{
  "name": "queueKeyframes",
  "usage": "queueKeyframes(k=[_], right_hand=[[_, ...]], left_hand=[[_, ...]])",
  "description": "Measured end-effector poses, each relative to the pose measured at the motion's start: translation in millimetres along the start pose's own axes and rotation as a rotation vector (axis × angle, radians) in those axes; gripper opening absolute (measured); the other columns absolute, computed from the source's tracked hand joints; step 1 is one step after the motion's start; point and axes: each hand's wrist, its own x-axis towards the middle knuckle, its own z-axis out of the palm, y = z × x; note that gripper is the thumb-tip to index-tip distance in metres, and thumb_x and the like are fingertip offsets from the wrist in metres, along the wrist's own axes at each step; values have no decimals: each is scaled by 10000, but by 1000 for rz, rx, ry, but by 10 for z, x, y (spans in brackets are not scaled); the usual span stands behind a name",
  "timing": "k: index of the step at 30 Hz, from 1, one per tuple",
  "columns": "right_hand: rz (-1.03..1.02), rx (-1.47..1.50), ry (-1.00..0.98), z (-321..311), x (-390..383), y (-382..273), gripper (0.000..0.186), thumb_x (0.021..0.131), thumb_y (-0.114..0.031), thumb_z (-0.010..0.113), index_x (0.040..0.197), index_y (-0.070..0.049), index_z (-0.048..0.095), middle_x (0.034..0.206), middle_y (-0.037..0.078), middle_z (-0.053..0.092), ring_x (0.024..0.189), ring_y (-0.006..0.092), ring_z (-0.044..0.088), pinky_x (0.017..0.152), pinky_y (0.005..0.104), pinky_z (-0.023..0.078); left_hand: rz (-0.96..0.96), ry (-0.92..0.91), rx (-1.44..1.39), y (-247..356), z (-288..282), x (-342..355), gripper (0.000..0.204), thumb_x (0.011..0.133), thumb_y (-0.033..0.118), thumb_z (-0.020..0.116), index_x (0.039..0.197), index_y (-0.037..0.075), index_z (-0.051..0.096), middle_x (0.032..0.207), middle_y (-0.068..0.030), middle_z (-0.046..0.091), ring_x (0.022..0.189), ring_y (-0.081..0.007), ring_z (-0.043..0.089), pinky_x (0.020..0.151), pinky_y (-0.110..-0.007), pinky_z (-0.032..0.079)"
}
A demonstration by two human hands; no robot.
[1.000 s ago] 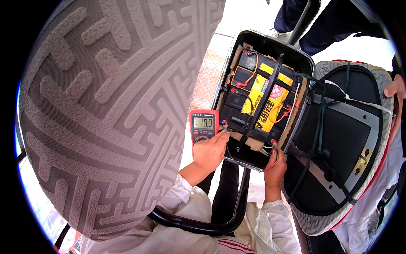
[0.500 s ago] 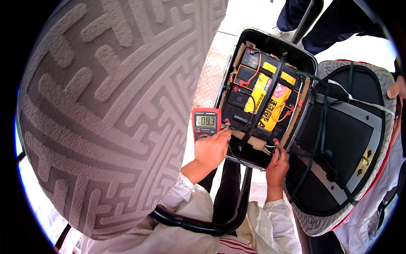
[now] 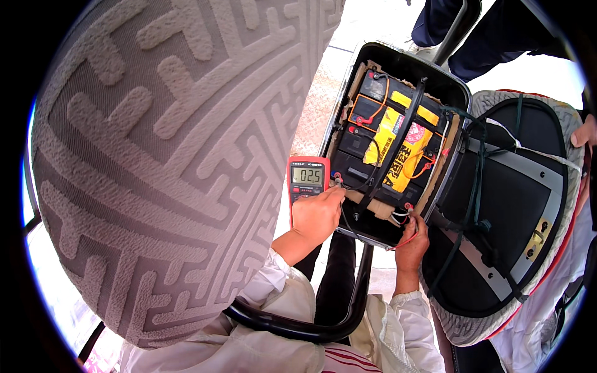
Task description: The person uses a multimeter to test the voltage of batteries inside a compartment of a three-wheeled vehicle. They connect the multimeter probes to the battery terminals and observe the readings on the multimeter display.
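My left hand (image 3: 316,216) is closed around the lower part of a red multimeter (image 3: 309,166) with a lit display. Its fingertips also pinch a test probe at a red-marked terminal (image 3: 337,176) on the near left of the battery pack (image 3: 356,146). My right hand (image 3: 413,244) is closed on the other test probe, on a red lead (image 3: 401,246), at the near right terminal (image 3: 408,206). Fingers hide most of both probes. The batteries are black, joined by orange and black wires, with a torn yellow label (image 3: 388,133) on top.
A black box (image 3: 461,99) lined with cardboard holds the batteries, with a black bar (image 3: 404,130) across them. Its open padded seat lid (image 3: 497,205) leans right, by another person's hand (image 3: 583,130). A large grey patterned cushion (image 3: 186,174) fills the left. A black tube (image 3: 292,329) curves below.
The digits on the multimeter display have changed. Both hands keep their places at the terminals; the whole view has shifted slightly.
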Motion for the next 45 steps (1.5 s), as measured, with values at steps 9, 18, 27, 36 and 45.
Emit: queueKeyframes(k=[9, 18, 27, 36, 45], right_hand=[[-12, 3, 6, 30, -16, 55, 235, 1044, -71, 556, 1216, 44, 666, 1185, 226, 712, 1098, 359, 697, 961, 397, 538], [-1, 33, 10, -3, 2, 21, 232, 1048, -80, 559, 1208, 43, 674, 1137, 233, 717, 1055, 348, 709, 927, 386, 543], [77, 79, 15, 17, -3, 82, 229, 1046, -73, 565, 1207, 40, 680, 1081, 226, 717, 977, 302, 717, 866, 361, 551], [68, 98, 20, 18, -12, 135, 230, 1045, -73, 567, 1206, 48, 675, 1094, 233, 712, 988, 313, 715, 869, 366, 549], [80, 91, 14, 13, -5, 152, 231, 1046, -80, 567, 1204, 50, 676, 1103, 232, 713, 991, 313, 718, 872, 372, 554]], left_hand=[[-2, -10, 27, -28, 12, -98, 174, 846, 80, 718, 1017, 97, 751, 1008, -67, 780, 695, -244, 733, 577, -336, 555], [-31, 30, 42, 7, 23, -61, 159, 857, 92, 722, 1014, 108, 747, 949, -65, 776, 659, -257, 716, 551, -342, 539], [-21, 66, 33, 4, 33, -59, 195, 843, 84, 725, 1034, 106, 754, 966, -67, 778, 656, -258, 713, 548, -341, 541], [48, 0, 102, 29, 44, -209, 252, 808, 55, 721, 1047, 110, 779, 1027, -76, 784, 663, -218, 724, 553, -317, 554], [54, 5, 92, 21, 58, -201, 247, 802, 49, 721, 1035, 105, 780, 1026, -77, 783, 663, -216, 724, 557, -316, 556]])
